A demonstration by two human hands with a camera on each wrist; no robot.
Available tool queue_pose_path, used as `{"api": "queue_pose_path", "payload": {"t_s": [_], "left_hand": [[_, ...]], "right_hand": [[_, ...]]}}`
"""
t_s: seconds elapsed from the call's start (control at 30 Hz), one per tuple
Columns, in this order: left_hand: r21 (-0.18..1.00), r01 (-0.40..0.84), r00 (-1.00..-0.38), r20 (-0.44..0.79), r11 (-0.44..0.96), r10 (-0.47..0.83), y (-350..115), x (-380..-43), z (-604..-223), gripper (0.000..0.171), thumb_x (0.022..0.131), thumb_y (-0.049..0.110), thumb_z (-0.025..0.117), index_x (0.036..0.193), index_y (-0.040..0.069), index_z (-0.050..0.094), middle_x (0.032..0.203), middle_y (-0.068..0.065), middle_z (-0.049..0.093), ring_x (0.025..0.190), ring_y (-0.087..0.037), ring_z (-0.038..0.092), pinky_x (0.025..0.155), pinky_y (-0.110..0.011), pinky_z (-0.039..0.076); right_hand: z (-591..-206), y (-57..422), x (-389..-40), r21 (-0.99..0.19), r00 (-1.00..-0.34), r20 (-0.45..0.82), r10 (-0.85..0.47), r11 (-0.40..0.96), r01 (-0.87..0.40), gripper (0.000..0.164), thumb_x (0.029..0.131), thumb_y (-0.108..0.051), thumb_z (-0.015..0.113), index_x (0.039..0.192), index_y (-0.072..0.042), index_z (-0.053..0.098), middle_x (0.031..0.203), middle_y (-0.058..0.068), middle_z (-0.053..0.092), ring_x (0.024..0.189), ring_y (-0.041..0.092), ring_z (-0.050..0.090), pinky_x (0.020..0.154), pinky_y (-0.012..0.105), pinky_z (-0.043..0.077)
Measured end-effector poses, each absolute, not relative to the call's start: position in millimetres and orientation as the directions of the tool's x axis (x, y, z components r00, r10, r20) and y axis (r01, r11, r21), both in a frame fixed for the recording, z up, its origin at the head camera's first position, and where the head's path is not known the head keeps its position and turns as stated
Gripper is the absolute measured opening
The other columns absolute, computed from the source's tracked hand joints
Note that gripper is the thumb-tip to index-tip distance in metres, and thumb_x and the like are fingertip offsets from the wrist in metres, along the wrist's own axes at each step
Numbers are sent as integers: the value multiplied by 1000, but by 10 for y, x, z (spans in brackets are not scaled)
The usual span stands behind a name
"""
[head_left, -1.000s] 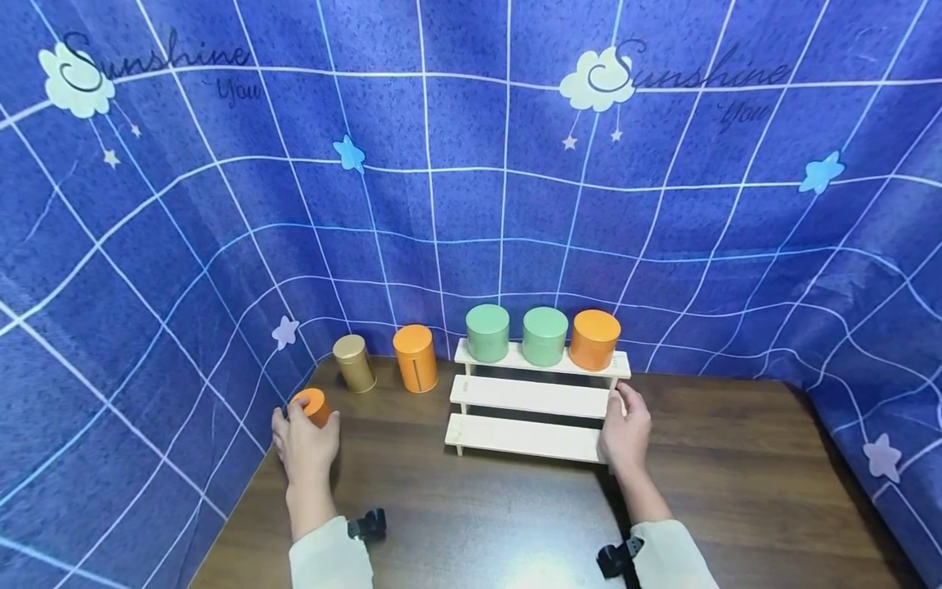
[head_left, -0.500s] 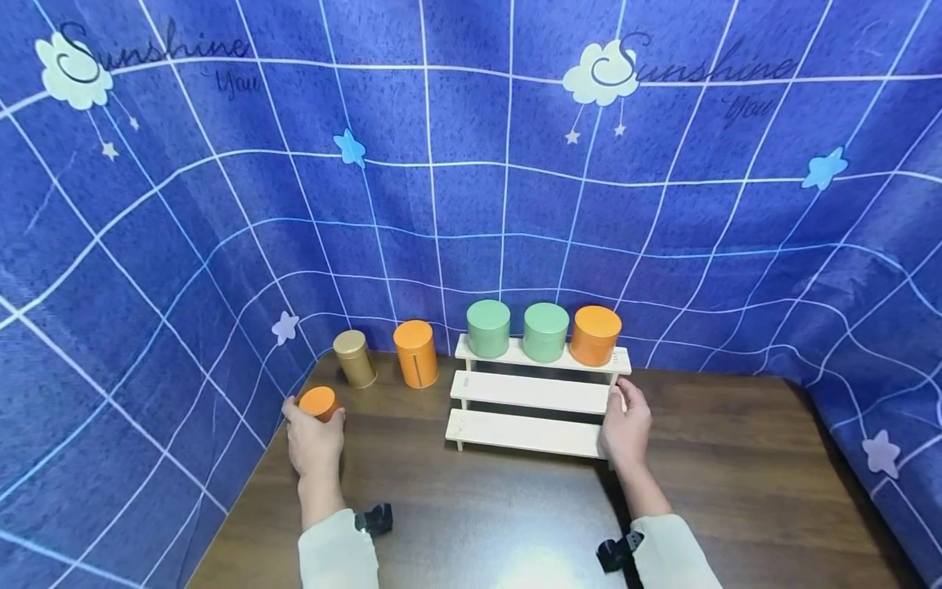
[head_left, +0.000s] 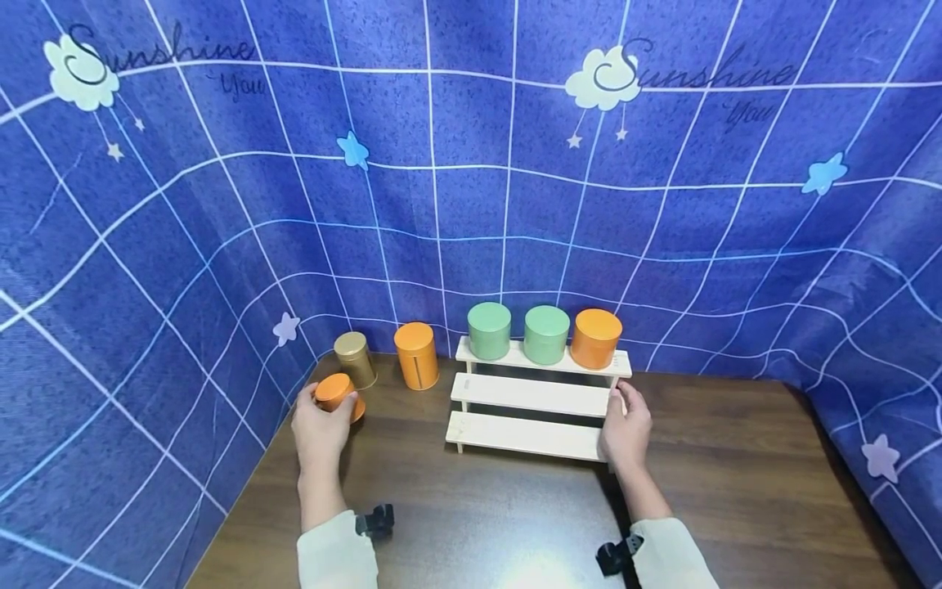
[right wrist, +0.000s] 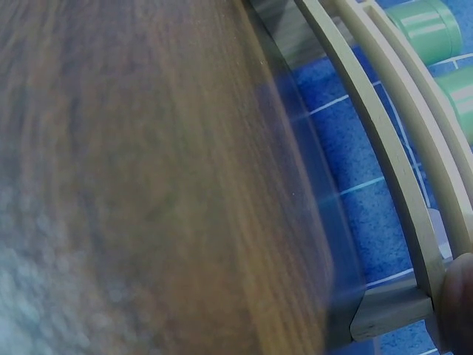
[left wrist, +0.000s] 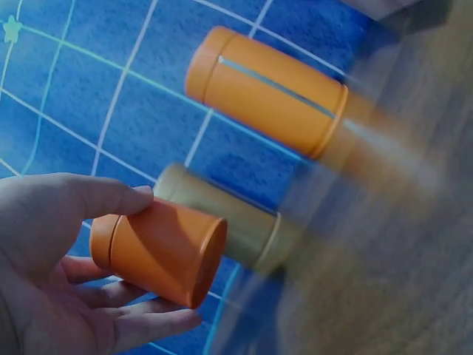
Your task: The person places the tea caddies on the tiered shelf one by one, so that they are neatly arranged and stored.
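Note:
A small orange canister is held between the thumb and fingers of my left hand, tilted and apart from the tabletop. Just behind it a gold canister stands on the table, partly covered by the held one in the left wrist view. To the right of that is a taller orange canister with a dark vertical strip. My right hand grips the right end of a pale three-step display stand; most of its fingers are hidden behind the stand's side.
Two green canisters and a wide orange canister sit on the stand's top step. The wooden table meets a blue gridded cloth at the back and left.
My left hand has raised the small orange canister and carried it right, toward the gold one, tilting it. The right hand and the stand have stayed put.

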State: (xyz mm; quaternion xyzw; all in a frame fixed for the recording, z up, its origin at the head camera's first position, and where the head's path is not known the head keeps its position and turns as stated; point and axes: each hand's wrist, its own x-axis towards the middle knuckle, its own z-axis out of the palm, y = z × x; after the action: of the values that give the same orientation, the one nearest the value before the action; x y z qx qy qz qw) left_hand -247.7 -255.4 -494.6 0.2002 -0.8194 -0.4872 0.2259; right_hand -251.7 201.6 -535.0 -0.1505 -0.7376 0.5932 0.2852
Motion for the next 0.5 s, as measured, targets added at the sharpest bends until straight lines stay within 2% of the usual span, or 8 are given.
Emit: {"api": "queue_pose_path", "payload": {"t_s": [0.23,0.5], "left_hand": [[893,-88,-859,156,442,-488,-2429,-2422,-4740,75,92,26,80,151,-3,45,142,-30,61,131,-44,61,113,-56,49],[911,-38,-914,135,411,-384,-2230,-2383,-4514,72,94,22,79,152,0,43,143,-27,62,130,-39,64,113,-51,51]], "right_hand": [[-5358,2019,-2527,-963,-787,244,567,239,-127,33,106,-4,53,133,9,65,131,31,65,134,42,59,118,54,42],[-5364,2021,-2524,-960,-784,251,567,250,-127,33,106,-5,53,133,9,65,133,31,66,133,42,59,117,55,43]]}}
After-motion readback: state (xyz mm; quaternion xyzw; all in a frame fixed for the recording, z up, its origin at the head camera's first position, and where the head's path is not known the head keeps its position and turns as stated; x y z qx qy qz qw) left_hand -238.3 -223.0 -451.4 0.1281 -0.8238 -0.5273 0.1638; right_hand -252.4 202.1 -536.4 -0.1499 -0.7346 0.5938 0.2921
